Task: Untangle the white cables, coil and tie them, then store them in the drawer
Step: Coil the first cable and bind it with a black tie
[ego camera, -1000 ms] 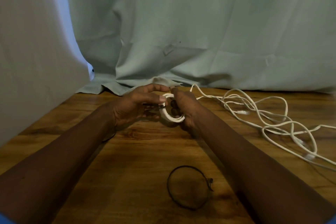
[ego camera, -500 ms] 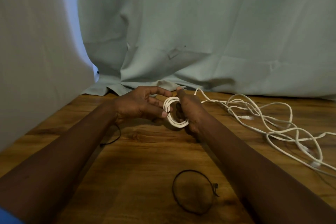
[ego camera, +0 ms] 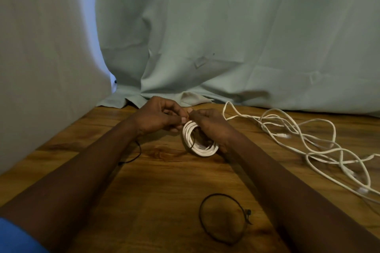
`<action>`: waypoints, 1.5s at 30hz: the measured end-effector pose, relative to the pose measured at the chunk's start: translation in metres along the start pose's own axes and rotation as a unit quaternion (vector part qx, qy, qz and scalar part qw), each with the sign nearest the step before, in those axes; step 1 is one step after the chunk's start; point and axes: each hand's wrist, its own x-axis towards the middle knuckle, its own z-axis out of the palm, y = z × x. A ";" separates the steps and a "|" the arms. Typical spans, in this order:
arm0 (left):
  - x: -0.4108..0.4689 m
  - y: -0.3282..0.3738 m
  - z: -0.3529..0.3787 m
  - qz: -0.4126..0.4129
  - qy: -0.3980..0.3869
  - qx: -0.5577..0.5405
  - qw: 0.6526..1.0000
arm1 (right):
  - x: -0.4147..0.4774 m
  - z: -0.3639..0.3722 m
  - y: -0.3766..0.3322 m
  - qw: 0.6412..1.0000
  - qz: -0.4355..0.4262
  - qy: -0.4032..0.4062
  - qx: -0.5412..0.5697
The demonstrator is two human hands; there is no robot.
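1. Head view, hands: my right hand [ego camera: 209, 125] gripped the coil [ego camera: 197, 146] of white cable, fingers curled through its ring, I judged to stop the turns springing apart.
2. My left hand [ego camera: 158, 119], at the coil's upper edge, pinched what looked like a thin dark tie [ego camera: 192, 142] crossing the turns; binding seemed the step in hand.
3. The coil stood tilted at the wooden table [ego camera: 164, 181]; resting or lifted, I couldn't tell.
4. Right of the coil, well apart, the loose cables [ego camera: 308, 141] lay tangled.
5. Nearer me than the coil lay a black loop [ego camera: 199, 214], probably a spare tie.
6. No drawer showed.
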 end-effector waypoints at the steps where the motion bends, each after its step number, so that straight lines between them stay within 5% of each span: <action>1: 0.000 -0.003 0.001 -0.014 0.013 -0.031 0.999 | -0.002 0.002 0.000 1.000 -0.013 -0.004 -0.004; 6: -0.002 -0.010 -0.001 -0.072 0.016 -0.125 0.989 | -0.006 0.010 0.000 0.999 -0.050 -0.002 0.020; 14: -0.004 0.003 -0.007 -0.070 -0.153 -0.088 0.982 | 0.001 0.014 0.004 0.995 -0.028 0.088 0.034; 20: -0.005 0.008 -0.003 0.012 -0.133 0.084 0.988 | 0.006 0.008 0.006 0.990 0.016 0.131 0.057; 35: -0.002 0.020 0.004 0.090 -0.125 0.281 0.947 | 0.005 0.002 -0.003 0.983 0.074 0.130 0.105; 41: -0.005 0.017 -0.002 0.088 -0.119 0.136 0.980 | 0.002 -0.008 -0.005 0.989 0.079 0.072 0.106; 45: 0.001 0.003 -0.007 0.073 -0.027 0.011 0.997 | 0.001 -0.007 -0.005 0.991 0.073 0.051 0.099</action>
